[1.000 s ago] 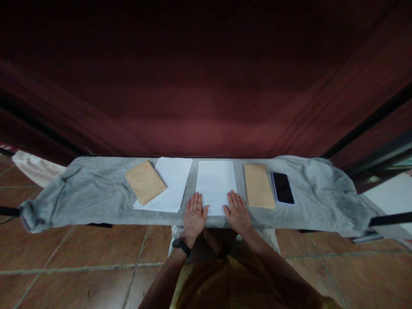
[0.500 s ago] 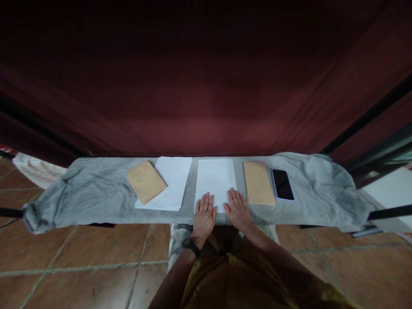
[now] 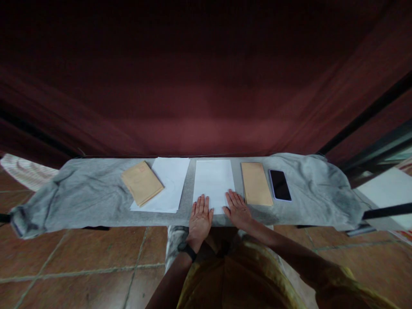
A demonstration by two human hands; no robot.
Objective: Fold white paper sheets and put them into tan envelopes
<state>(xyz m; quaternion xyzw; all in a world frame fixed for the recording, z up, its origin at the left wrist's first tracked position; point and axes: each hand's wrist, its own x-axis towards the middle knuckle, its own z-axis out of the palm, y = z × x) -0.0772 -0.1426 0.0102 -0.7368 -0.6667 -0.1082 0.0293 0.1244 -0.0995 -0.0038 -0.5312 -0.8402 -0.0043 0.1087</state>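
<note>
A white sheet of paper (image 3: 213,178) lies flat on the grey cloth in front of me. My left hand (image 3: 200,216) rests palm down on its near left corner, fingers stretched out. On the near right corner lies my right hand (image 3: 237,210), also flat with its fingers extended. Just right of it is a stack of brown envelopes (image 3: 256,183). To the left, more white paper (image 3: 172,180) lies under a second, tilted stack of brown envelopes (image 3: 142,182). Neither hand grasps anything.
The grey cloth (image 3: 90,189) covers a long narrow table and bunches up at both ends. A phone with a dark screen (image 3: 280,185) lies right of the envelopes. A dark red panel (image 3: 199,133) rises along the far edge. Tiled floor (image 3: 109,257) shows below.
The whole view has shifted slightly to the left. Both hands stay flat on the near corners of the sheet, with hardly any motion relative to it.
</note>
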